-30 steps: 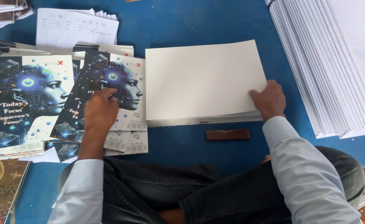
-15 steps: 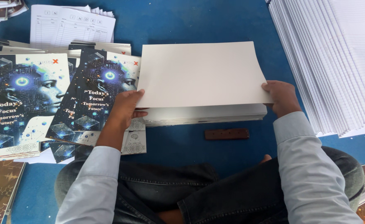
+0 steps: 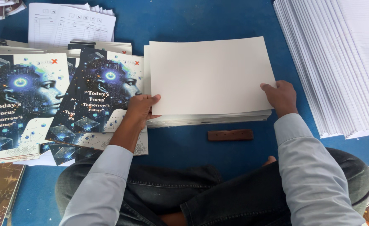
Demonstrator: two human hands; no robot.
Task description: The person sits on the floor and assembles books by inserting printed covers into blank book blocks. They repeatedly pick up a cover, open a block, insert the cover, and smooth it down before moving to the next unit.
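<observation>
Cream sheet point(image 3: 209, 75) hides stack point(image 3: 209, 119) top; hands point(image 3: 140, 109) point(image 3: 281, 97) grip edges.

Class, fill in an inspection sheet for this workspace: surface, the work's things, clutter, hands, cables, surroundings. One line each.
Surface: blue floor covering, bare between the piles.
Work's things: blank cream sheet held at both side edges, over the stack of blank sheets.
Clutter: printed covers with a blue face design, lying overlapped to the left; small brown wooden block in front of the stack.
Hands: left hand grips the sheet's left edge; right hand grips its right edge.
Cables: nothing seen.
Surroundings: fanned pile of ruled paper at right; printed form sheets at top left; the person's crossed legs in dark trousers.
</observation>
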